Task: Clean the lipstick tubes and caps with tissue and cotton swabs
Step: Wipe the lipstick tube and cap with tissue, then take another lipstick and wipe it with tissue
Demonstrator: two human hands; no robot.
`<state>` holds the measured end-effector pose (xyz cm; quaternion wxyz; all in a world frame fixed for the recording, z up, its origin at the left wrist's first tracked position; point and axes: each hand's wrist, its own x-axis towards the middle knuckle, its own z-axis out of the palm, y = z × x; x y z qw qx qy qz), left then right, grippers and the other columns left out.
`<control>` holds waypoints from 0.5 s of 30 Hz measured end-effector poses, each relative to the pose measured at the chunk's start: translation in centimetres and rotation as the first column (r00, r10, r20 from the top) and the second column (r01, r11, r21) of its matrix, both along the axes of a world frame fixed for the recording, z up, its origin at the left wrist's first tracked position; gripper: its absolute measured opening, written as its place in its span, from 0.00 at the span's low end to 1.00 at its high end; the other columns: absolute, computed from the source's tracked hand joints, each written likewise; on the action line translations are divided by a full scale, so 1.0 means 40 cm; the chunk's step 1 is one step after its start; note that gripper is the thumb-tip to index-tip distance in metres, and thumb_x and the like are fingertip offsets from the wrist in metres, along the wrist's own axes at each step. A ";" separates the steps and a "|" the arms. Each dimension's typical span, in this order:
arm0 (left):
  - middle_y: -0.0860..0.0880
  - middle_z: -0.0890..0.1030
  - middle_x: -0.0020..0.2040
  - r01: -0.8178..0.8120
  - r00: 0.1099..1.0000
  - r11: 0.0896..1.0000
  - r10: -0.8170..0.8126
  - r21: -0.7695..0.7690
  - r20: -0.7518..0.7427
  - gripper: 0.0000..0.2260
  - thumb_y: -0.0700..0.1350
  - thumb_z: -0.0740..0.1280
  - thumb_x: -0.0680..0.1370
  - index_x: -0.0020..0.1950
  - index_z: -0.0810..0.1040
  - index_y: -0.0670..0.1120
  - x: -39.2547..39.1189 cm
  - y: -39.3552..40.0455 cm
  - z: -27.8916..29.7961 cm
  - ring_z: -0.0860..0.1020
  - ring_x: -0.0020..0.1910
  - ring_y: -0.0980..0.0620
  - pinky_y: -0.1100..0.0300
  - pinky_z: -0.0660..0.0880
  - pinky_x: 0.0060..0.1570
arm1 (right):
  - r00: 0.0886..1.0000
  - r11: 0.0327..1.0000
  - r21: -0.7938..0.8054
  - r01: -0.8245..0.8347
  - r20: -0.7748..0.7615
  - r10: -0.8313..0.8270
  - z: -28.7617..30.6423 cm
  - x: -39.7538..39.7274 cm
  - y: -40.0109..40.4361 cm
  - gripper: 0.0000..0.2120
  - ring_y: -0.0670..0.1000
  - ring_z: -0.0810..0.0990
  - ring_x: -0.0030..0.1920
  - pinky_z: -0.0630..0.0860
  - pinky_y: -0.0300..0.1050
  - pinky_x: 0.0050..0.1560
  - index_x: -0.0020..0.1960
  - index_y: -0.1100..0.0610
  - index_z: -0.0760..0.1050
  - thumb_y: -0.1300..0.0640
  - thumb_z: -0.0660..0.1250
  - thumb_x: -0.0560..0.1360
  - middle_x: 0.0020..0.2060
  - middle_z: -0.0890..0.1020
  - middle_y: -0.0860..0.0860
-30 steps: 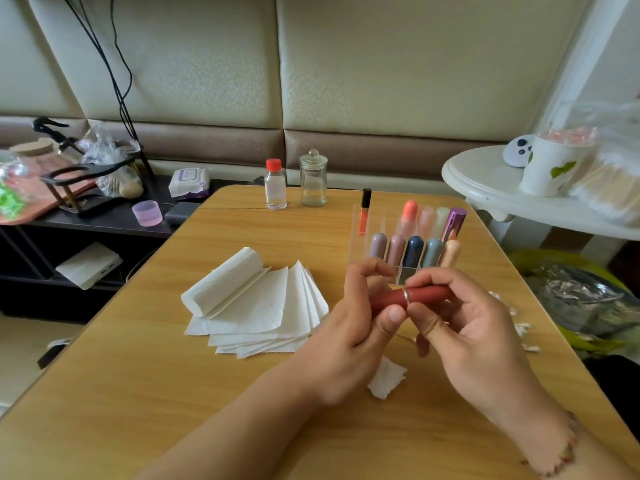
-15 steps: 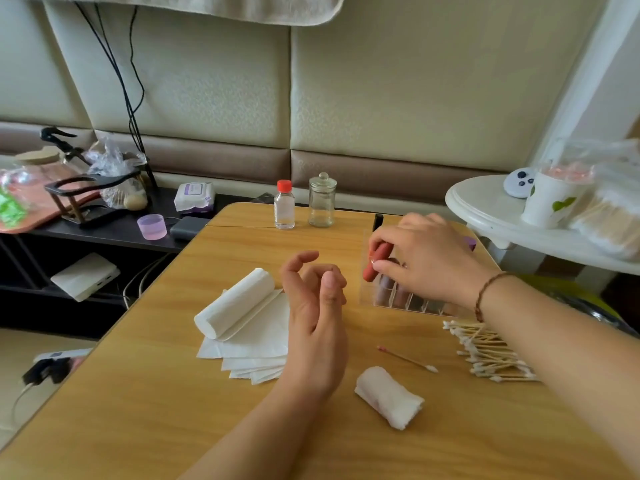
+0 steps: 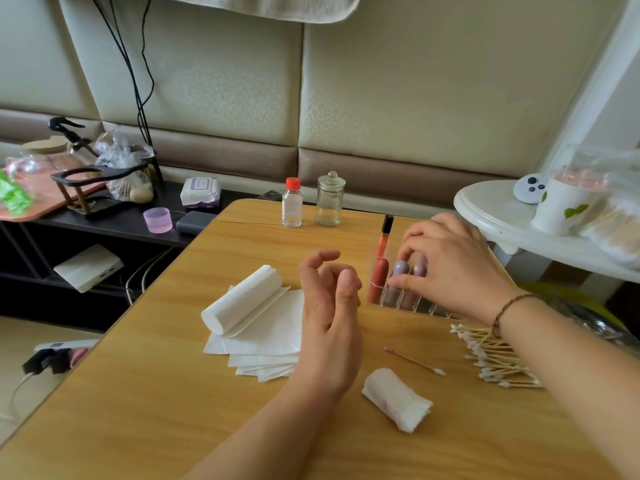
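A clear organizer (image 3: 408, 304) on the wooden table (image 3: 138, 393) holds several lipsticks. A red lipstick (image 3: 379, 275) stands in its front left slot. My right hand (image 3: 450, 268) reaches over the organizer, and its thumb and index finger pinch the mauve lipstick (image 3: 401, 270) beside the red one. My left hand (image 3: 329, 320) hovers over the tissue stack (image 3: 256, 337) with loosely curled fingers and holds nothing. A tissue roll (image 3: 242, 299) lies on the stack. A used tissue wad (image 3: 398, 400) and a pink-tipped cotton swab (image 3: 414, 361) lie in front.
A pile of cotton swabs (image 3: 495, 358) lies under my right forearm. An orange lip gloss (image 3: 384, 233), a red-capped bottle (image 3: 292, 202) and a glass jar (image 3: 330, 199) stand at the back. A white side table (image 3: 502, 216) is on the right, a dark shelf (image 3: 114, 223) on the left.
My right hand carried the red lipstick to the organizer, set it in the front left slot and shifted onto the mauve lipstick. My left hand let go and stayed over the tissues.
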<state>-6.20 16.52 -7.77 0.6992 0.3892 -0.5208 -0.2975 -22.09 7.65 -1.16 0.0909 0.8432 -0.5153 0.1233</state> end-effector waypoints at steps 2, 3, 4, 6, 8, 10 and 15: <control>0.52 0.75 0.42 0.013 0.999 1.000 -0.013 0.004 0.039 0.12 0.59 0.56 0.79 0.58 0.70 0.56 0.001 0.000 0.001 0.73 0.42 0.54 0.58 0.73 0.44 | 0.984 0.998 0.052 -0.020 0.176 0.010 0.000 -0.005 -0.006 0.15 0.46 0.65 0.65 0.63 0.51 0.67 0.47 0.43 0.79 0.34 0.70 0.68 0.59 0.76 0.39; 0.55 0.76 0.42 0.011 0.997 1.000 -0.012 0.008 0.071 0.10 0.58 0.58 0.80 0.56 0.72 0.56 0.002 0.001 0.003 0.74 0.42 0.56 0.59 0.73 0.44 | 0.952 0.997 0.063 -0.033 0.305 0.012 0.003 -0.007 -0.005 0.14 0.46 0.66 0.64 0.65 0.51 0.67 0.45 0.44 0.78 0.36 0.71 0.67 0.57 0.78 0.41; 0.57 0.78 0.43 0.006 0.995 1.000 -0.007 0.012 0.099 0.07 0.55 0.60 0.80 0.55 0.75 0.56 0.001 0.003 0.005 0.75 0.43 0.58 0.60 0.74 0.44 | 0.908 0.998 0.049 -0.044 0.419 0.019 0.007 -0.010 0.000 0.13 0.45 0.68 0.64 0.66 0.50 0.66 0.44 0.45 0.77 0.38 0.71 0.67 0.56 0.79 0.42; 0.59 0.79 0.44 -0.007 0.991 1.000 0.004 0.020 0.132 0.05 0.49 0.64 0.79 0.54 0.76 0.56 -0.001 0.008 0.011 0.77 0.43 0.58 0.64 0.74 0.44 | 0.859 0.996 -0.066 -0.059 0.505 0.084 0.023 -0.018 0.028 0.10 0.44 0.70 0.66 0.67 0.47 0.66 0.43 0.44 0.75 0.41 0.72 0.68 0.57 0.80 0.43; 0.59 0.80 0.48 0.000 0.990 1.000 -0.004 0.030 0.143 0.09 0.45 0.67 0.78 0.56 0.76 0.55 -0.001 0.009 0.011 0.78 0.46 0.57 0.65 0.74 0.44 | 0.808 0.991 -0.064 -0.121 0.573 0.136 0.044 -0.015 0.075 0.10 0.47 0.79 0.59 0.76 0.44 0.57 0.46 0.43 0.74 0.44 0.73 0.69 0.51 0.84 0.43; 0.58 0.80 0.53 0.056 0.991 0.998 -0.060 0.033 0.123 0.13 0.45 0.70 0.77 0.60 0.76 0.54 -0.002 0.008 0.013 0.79 0.50 0.53 0.64 0.75 0.47 | 0.669 0.975 0.005 -0.223 0.728 0.150 0.050 0.001 0.129 0.12 0.49 0.84 0.44 0.82 0.42 0.43 0.47 0.47 0.76 0.44 0.74 0.70 0.42 0.85 0.45; 0.49 0.83 0.49 0.273 0.959 0.960 -0.277 0.061 0.056 0.14 0.48 0.70 0.78 0.60 0.78 0.43 -0.013 0.018 0.020 0.82 0.49 0.52 0.59 0.77 0.48 | 0.394 0.947 0.087 -0.308 0.918 0.044 -0.020 0.029 0.204 0.17 0.53 0.84 0.46 0.84 0.48 0.42 0.49 0.48 0.82 0.41 0.74 0.65 0.49 0.84 0.51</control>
